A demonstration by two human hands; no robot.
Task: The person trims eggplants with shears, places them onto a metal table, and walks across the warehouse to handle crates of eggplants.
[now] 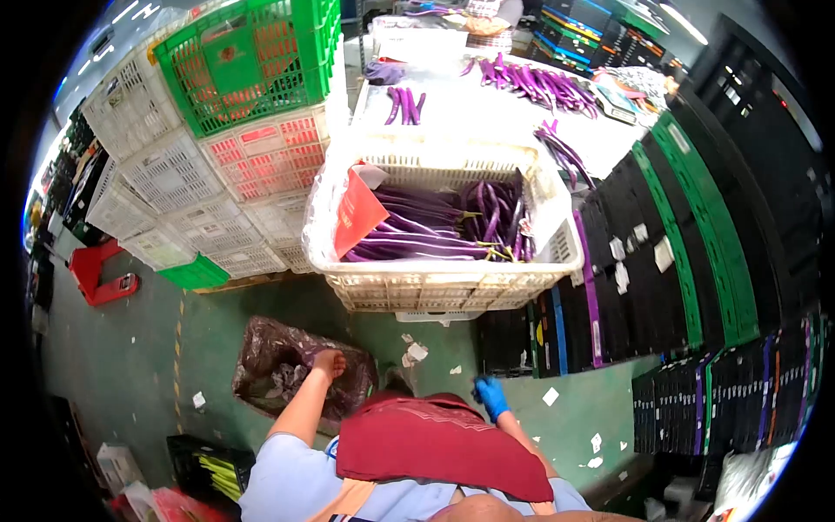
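My left hand [329,364], bare, is over a bin lined with dark brownish plastic [252,361] on the floor. Its fingers look curled in; whatever they may hold is hidden. Crumpled dark plastic [288,379] lies inside the bin. On the other side of my body, my right hand [493,398] wears a blue glove and hangs low with fingers curled around something dark at the fingertips. Ahead of me, a white plastic crate [448,277] is filled with long purple eggplants [417,228]. A red card [359,213] leans inside its left end.
Stacked white crates [187,170] with a green crate [252,61] on top rise at left. Black crates [644,261] stand at right. More eggplants [539,83] lie on a white table [452,104]. Paper scraps [551,396] litter the green floor. A person [491,17] is behind the table.
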